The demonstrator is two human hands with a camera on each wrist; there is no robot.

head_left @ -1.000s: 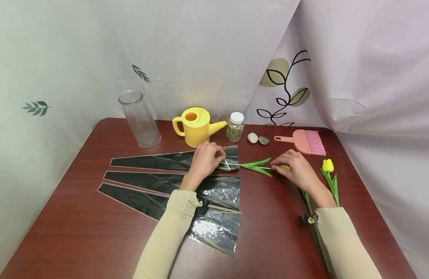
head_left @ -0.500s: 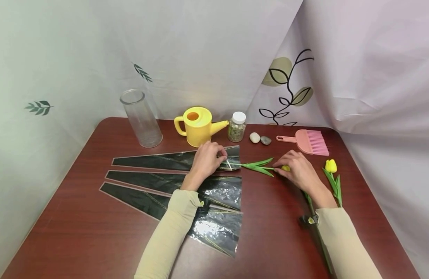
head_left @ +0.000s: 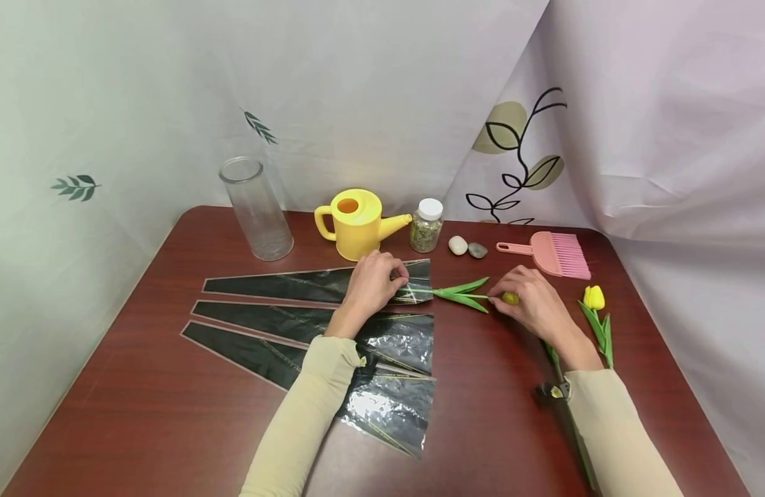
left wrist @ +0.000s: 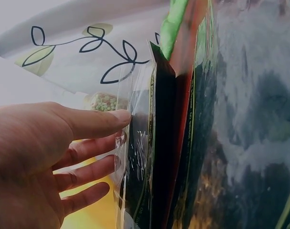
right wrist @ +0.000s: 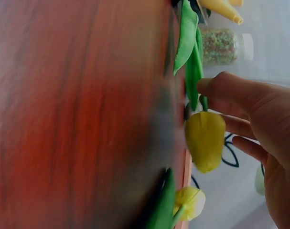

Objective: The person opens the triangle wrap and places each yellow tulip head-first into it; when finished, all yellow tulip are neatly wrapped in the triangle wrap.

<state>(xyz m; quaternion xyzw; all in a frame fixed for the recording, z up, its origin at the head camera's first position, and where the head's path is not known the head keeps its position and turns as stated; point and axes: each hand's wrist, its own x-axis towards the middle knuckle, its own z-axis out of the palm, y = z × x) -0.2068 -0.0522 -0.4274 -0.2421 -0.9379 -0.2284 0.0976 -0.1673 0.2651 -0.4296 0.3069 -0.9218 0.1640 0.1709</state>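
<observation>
In the head view the held tulip (head_left: 458, 295) has its bloom mostly blocked by the right hand (head_left: 534, 302); the far-right tulip's stem (head_left: 609, 360) kinda vanishes behind the beige sleeve (head_left: 615, 421); print on the dark plastic pieces (head_left: 389, 407) is too tiny to read.

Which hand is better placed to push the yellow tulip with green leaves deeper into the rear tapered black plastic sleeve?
Likely the right hand: it pinches the slim green stem just below the bloom, outside the sleeve, while the left hand holds the sleeve near its wide end.
</observation>
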